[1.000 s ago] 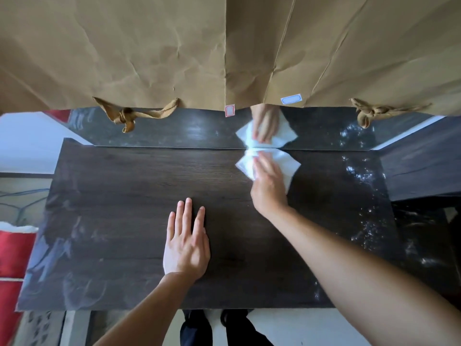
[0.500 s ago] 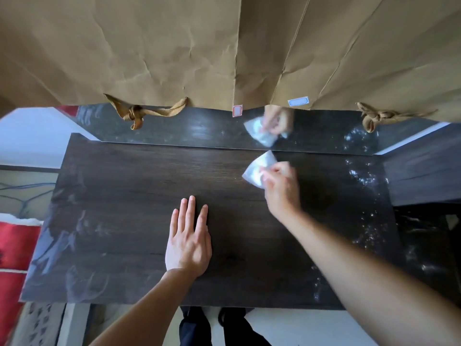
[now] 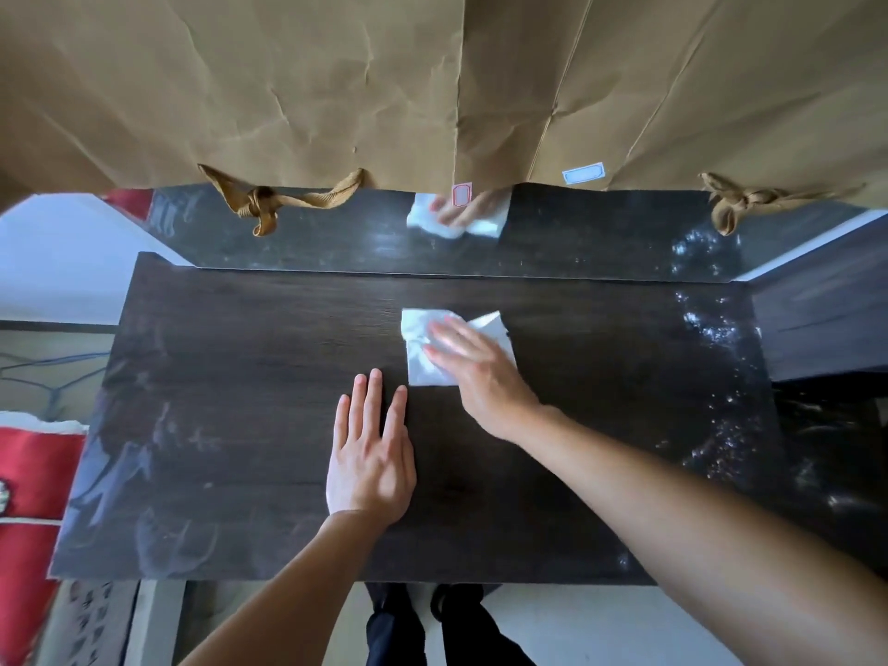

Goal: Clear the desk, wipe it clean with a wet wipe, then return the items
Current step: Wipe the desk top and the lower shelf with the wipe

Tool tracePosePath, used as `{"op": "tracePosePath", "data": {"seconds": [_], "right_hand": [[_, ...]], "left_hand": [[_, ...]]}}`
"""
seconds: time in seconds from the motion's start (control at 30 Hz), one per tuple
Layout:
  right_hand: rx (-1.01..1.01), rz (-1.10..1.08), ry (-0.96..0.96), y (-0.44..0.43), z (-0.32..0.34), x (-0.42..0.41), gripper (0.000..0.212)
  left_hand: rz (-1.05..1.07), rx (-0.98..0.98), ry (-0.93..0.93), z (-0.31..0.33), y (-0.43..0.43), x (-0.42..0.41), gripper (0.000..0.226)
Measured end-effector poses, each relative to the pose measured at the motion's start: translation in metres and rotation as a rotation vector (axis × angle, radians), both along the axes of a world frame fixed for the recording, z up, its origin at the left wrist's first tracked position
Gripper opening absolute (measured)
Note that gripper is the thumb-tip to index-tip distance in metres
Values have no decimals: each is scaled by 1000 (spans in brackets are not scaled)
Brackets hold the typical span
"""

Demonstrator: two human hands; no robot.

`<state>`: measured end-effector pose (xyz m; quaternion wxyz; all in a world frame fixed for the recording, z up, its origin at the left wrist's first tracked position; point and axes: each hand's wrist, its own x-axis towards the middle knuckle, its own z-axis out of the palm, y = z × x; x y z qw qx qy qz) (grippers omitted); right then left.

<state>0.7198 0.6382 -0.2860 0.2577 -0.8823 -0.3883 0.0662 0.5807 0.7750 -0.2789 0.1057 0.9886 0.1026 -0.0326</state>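
Flat right hand has dragged the wipe from twelve toward six; left hand lies spread on the table; wiping unfinished.

Before you, at the top: creased brown paper. Along its lower edge you have a left ribbon knot and a right ribbon knot, both tan. Between them, a red-bordered label and a blue-bordered label. Below the paper, a reflective strip. At your far left, red cloth, with cables above it.
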Motion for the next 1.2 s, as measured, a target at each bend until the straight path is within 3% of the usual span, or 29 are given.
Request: {"op": "tracePosePath", "data": {"seconds": [0.1,0.27,0.47,0.57,0.7,0.83,0.9,1.1,1.2], "right_hand": [[-110,-28,-112,-58,-3,-9,56],[-235,-466,-54,-67,7,-18,58],[-216,-235,-36,-63,2,-143,66],[-214,-390,-85,-112,9,-181,71],[-166,-758,-61,-136,21,-203,60],[-50,-589,-54,-101,19,-239,44],[54,-625,-9,-119,22,-239,38],[-16,-1288,29,-228,27,-178,26],[-67,-1320,28,-206,17,-172,26]], "left_hand": [[7,1,9,0,0,-1,52],[9,-20,8,1,0,-1,53],[13,-68,-43,-2,2,0,51],[5,-78,-31,-1,-1,-2,52],[41,-115,-20,4,-6,-4,54],[-68,-155,15,9,-38,-13,50],[-149,-181,27,12,-59,-16,51],[-190,-208,23,5,-101,-10,50],[-201,-176,13,0,-111,-7,51]]}}
